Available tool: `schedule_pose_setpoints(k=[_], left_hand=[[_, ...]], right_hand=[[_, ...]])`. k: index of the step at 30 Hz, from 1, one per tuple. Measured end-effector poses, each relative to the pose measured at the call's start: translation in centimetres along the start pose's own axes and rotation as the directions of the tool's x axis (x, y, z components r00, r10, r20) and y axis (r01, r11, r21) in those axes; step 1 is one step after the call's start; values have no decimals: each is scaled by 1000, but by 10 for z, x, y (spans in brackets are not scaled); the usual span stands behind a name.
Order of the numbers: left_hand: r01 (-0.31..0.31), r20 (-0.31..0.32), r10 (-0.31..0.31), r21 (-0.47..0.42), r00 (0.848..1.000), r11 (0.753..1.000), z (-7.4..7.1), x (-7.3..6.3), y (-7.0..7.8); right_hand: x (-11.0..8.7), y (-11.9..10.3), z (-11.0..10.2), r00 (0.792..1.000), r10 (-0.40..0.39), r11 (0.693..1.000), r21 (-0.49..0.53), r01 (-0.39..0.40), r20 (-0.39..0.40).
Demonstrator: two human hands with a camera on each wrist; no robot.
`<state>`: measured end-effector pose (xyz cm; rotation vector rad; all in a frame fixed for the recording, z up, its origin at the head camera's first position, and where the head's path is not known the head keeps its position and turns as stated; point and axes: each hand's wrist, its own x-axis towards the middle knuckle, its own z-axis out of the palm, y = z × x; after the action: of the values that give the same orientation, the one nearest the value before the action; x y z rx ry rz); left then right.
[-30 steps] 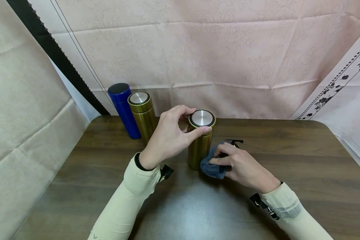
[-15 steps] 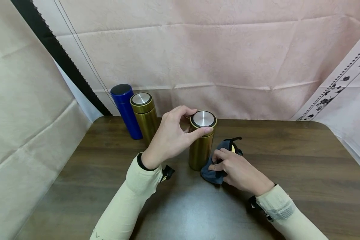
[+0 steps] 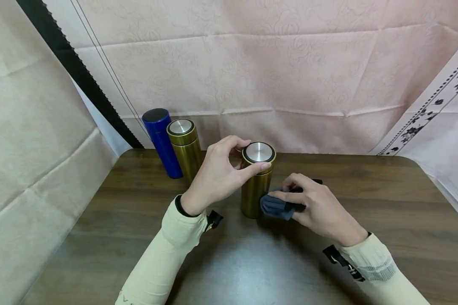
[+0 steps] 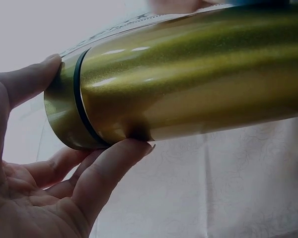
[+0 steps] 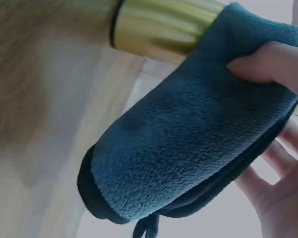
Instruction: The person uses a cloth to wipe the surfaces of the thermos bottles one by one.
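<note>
A gold thermos (image 3: pixel 255 190) with a silver-topped lid stands upright near the middle of the table. My left hand (image 3: pixel 217 173) grips it around the lid, thumb on the near side. In the left wrist view the fingers curl about the gold lid (image 4: pixel 64 109) and the body just past the dark seam. My right hand (image 3: pixel 320 207) pinches a folded blue-grey cloth (image 3: pixel 278 205) against the thermos's lower right side. In the right wrist view the thumb presses on the fuzzy cloth (image 5: pixel 174 124), which has dark edging and a small loop, and it overlaps the thermos (image 5: pixel 159 29).
To the left stand a second gold thermos (image 3: pixel 186 154) and a blue thermos (image 3: pixel 164 148) with a black top, close together. The brown wooden table (image 3: pixel 110 237) meets a pale pink cloth backdrop (image 3: pixel 271 72) at its far edge.
My right hand has moved slightly up and to the right with the cloth, after dipping lower half a second ago. My left hand and the thermos stay in place.
</note>
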<state>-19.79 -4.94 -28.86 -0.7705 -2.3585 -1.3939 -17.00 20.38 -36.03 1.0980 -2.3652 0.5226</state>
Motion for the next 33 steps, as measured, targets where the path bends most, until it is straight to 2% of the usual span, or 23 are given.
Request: schedule_pose_setpoints(k=[6,11,15,20,26,29,33], left_hand=[[-2,-2,2,-31,1000,1000,1,1,-2],[-4,3,4,-39,1000,999,2,1,-4],[-4,3,4,-48,1000,999,2,1,-6],[-7,-4,7,-47,1000,999,0,1,-7],[-19,-9,18,-43,1000,999,0,2,-6],[-26,-8,25,-39,1000,999,1,2,-6],[-34,-8,33,-35,999,999,2,2,-5]], right_hand=[[6,-3,-11,986,-32,999,33,38,-161],[12,-7,-14,942,-39,998,35,54,-332],[16,-13,-13,908,-20,999,15,29,-419],[19,-21,-7,873,-6,1000,-1,6,-488],[19,-28,2,842,-57,998,-61,29,-536],[19,-32,5,832,-74,995,-92,28,-550],[20,-38,9,829,-91,993,-116,32,-551]])
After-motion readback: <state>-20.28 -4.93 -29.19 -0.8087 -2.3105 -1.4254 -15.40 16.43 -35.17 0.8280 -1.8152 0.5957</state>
